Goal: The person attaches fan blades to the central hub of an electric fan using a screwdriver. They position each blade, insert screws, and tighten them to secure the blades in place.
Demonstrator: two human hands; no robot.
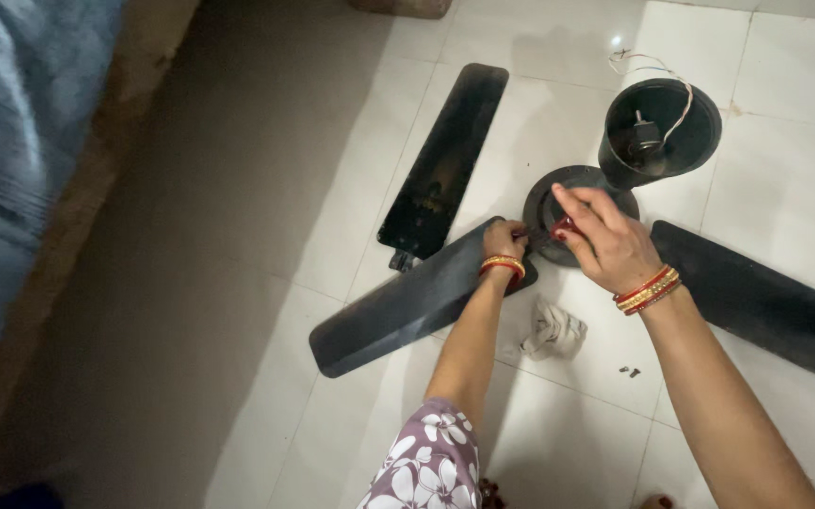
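3 dark fan blades lie on a white tile floor (266, 141): 1 far left (445, 155), 1 near left (407, 306), 1 at right (766, 302). The left hand (504, 240) pinches the near blade's inner end against the round motor hub (544, 203). The right hand (605, 240), fingers curled, grips a red-handled tool (563, 227). Far right, 1 black cup (662, 132) holds a wire (676, 108). Near: 1 rag (554, 332), 2 screws (628, 371).

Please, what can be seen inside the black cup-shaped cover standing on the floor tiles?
Inside the black cup-shaped cover a short rod stands in the middle, and a white wire runs out over the rim. The bottom is dark, so anything else there cannot be seen.
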